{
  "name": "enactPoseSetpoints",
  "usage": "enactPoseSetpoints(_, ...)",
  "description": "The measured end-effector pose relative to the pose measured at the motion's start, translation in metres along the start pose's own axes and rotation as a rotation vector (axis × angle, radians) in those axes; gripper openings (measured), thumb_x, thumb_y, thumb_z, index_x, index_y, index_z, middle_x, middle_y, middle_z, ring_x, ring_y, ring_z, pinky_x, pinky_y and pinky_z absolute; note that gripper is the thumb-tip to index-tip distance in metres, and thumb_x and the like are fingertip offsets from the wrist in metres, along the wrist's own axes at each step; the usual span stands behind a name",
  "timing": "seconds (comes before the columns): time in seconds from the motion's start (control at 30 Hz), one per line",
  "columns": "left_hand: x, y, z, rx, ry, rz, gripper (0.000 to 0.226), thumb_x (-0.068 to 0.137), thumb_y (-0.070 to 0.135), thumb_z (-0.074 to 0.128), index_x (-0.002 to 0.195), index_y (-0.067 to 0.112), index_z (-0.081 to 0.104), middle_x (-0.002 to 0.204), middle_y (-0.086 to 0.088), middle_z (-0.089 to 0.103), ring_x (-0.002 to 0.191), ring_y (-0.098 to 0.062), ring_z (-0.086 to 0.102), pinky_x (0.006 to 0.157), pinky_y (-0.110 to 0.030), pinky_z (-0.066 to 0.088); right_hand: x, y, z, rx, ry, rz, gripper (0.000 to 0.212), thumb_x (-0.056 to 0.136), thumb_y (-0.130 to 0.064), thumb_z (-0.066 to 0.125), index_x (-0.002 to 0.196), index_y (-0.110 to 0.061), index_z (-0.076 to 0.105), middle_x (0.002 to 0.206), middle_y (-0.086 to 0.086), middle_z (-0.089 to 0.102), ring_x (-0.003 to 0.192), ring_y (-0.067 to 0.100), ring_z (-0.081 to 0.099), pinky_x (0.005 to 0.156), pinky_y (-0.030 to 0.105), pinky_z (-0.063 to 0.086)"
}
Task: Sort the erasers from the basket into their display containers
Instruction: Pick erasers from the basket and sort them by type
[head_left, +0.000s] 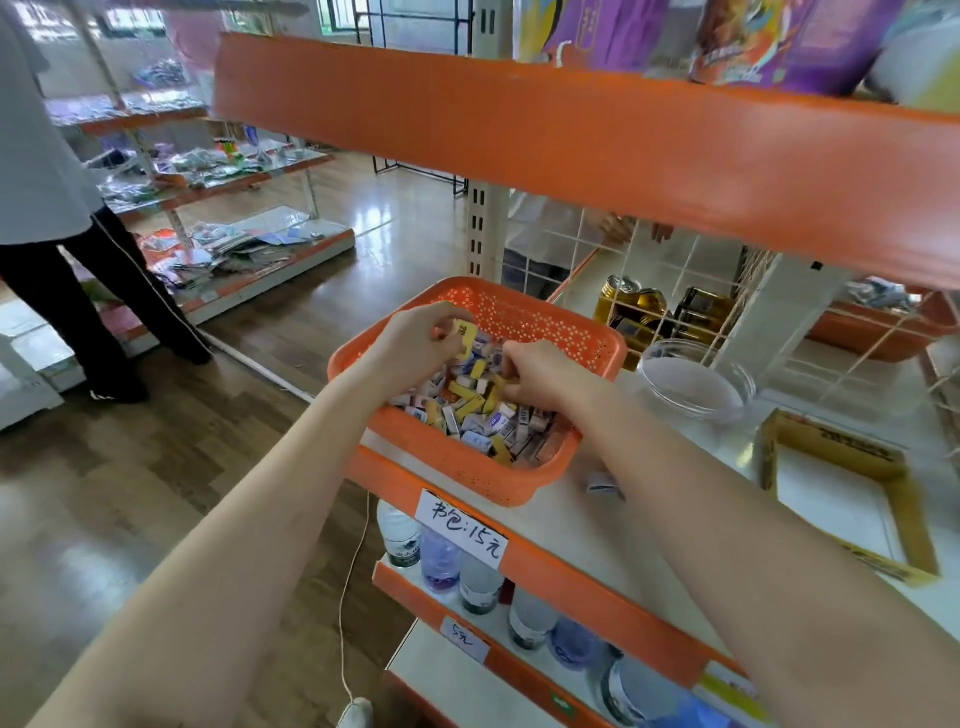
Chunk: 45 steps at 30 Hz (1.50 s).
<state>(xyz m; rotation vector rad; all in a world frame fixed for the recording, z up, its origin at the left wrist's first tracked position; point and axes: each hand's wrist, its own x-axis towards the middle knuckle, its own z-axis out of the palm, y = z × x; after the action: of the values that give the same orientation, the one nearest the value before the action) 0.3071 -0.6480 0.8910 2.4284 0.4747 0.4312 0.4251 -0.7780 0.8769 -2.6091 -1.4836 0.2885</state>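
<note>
Pinching a yellow eraser (464, 332), the left hand (415, 338) hovers above the basket (524, 312); the right hand (540, 374) digs curled into the erasers (467, 410) under it, grip I cannot tell; light, stiff blocks, I'd judge; pinch across the narrow sides.

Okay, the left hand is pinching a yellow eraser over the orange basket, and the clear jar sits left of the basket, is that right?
Not quite. The head view shows the clear jar right of the orange basket, not left. The left hand does pinch a yellow eraser over the basket.
</note>
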Motion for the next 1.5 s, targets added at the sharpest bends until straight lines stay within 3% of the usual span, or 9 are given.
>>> enactPoseSetpoints(0.2,-0.026,0.019,-0.005,0.010,-0.009,-0.005,0.028,0.093,0.015,0.051,0.117,0.029,0.056,0.098,0.001,0.059,0.077,-0.026,0.066,0.065,-0.038,0.054,-0.005,-0.003,-0.002,0.016,0.100,-0.036,0.025,0.085,-0.007,0.060,0.109,-0.012,0.062,0.106,0.008,0.062,0.093,0.023,0.058,0.077,0.029,0.046)
enactPoseSetpoints(0.4,-0.037,0.024,-0.008,-0.020,-0.002,-0.041,0.027,0.095,0.014,0.050,0.116,0.030,0.055,0.112,-0.002,0.058,0.079,-0.025,0.069,0.059,-0.033,0.053,-0.034,-0.003,-0.016,0.253,0.379,-0.048,0.019,0.086,-0.015,0.058,0.099,-0.016,0.072,0.094,-0.006,0.060,0.078,0.006,0.051,0.069,0.017,0.038)
enactPoseSetpoints(0.53,-0.028,0.046,0.005,-0.001,-0.010,0.013,0.030,0.094,0.013,0.049,0.120,0.026,0.056,0.112,0.000,0.057,0.072,-0.019,0.063,0.053,-0.022,0.047,-0.068,0.022,-0.029,0.432,0.456,0.056,0.013,0.084,-0.022,0.064,0.096,-0.022,0.067,0.093,-0.005,0.063,0.086,0.010,0.058,0.071,0.020,0.047)
enactPoseSetpoints(0.63,-0.016,0.075,0.028,0.003,-0.031,0.097,0.035,0.091,0.013,0.049,0.124,0.021,0.058,0.113,-0.002,0.061,0.084,-0.019,0.063,0.066,-0.023,0.051,-0.097,0.052,-0.034,0.441,0.482,0.141,0.016,0.082,-0.026,0.070,0.094,-0.025,0.060,0.092,-0.009,0.061,0.082,0.006,0.056,0.063,0.012,0.041)
enactPoseSetpoints(0.8,-0.007,0.132,0.084,-0.069,-0.172,0.233,0.032,0.086,0.016,0.052,0.115,0.025,0.063,0.099,0.003,0.062,0.077,-0.013,0.057,0.055,-0.006,0.039,-0.164,0.105,-0.035,0.510,0.458,0.332,0.018,0.084,-0.024,0.070,0.096,-0.022,0.056,0.083,-0.013,0.056,0.074,0.002,0.052,0.060,0.013,0.036)
enactPoseSetpoints(0.93,-0.014,0.174,0.135,-0.114,-0.376,0.362,0.028,0.087,0.020,0.059,0.115,0.019,0.064,0.111,0.005,0.062,0.092,-0.010,0.058,0.072,-0.013,0.047,-0.223,0.141,-0.024,0.473,0.441,0.491,0.017,0.081,-0.028,0.071,0.089,-0.024,0.056,0.077,-0.014,0.054,0.070,0.002,0.050,0.058,0.015,0.036)
enactPoseSetpoints(1.03,-0.028,0.193,0.170,-0.065,-0.572,0.339,0.031,0.091,0.013,0.060,0.121,0.011,0.060,0.109,-0.002,0.061,0.094,-0.018,0.062,0.062,-0.008,0.046,-0.264,0.154,-0.011,0.450,0.432,0.561,0.018,0.080,-0.025,0.073,0.084,-0.023,0.055,0.076,-0.012,0.053,0.071,0.006,0.049,0.062,0.021,0.038)
enactPoseSetpoints(1.27,-0.040,0.196,0.213,-0.165,-0.737,0.351,0.015,0.092,0.020,0.061,0.107,0.022,0.062,0.092,0.006,0.064,0.072,-0.013,0.068,0.062,-0.024,0.057,-0.305,0.166,0.029,0.484,0.475,0.643,0.015,0.079,-0.024,0.074,0.074,-0.027,0.060,0.073,-0.014,0.060,0.075,0.007,0.058,0.070,0.022,0.045)
enactPoseSetpoints(1.5,-0.039,0.187,0.212,-0.122,-0.690,0.334,0.017,0.091,0.018,0.062,0.107,0.021,0.065,0.105,0.005,0.068,0.070,0.002,0.062,0.057,-0.017,0.051,-0.298,0.161,0.029,0.401,0.497,0.650,0.012,0.088,-0.016,0.063,0.095,-0.019,0.071,0.083,-0.015,0.059,0.073,-0.004,0.051,0.060,-0.005,0.031)
